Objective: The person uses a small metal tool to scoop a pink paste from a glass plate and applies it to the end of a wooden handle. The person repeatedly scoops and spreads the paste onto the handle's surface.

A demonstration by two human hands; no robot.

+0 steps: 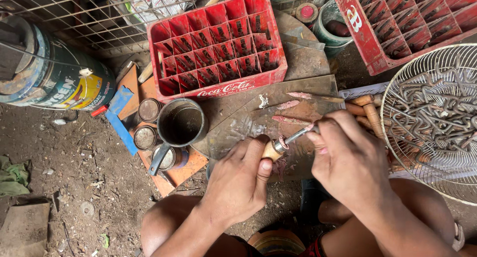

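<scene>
Gripping a small wooden-handled tool with a metal shank (280,145) at frame centre, the left hand (238,180) closes round its handle; the right hand (348,160) pinches the shank's far end. Both rest over a smeared metal sheet (238,113). Advisable: keep the grip steady. Red plastic bottle crate (216,43) above; dark metal cup (181,123) left.

Red crate (217,46) blocks ahead, wire basket (432,118) right; dirt floor (74,187) left open
</scene>
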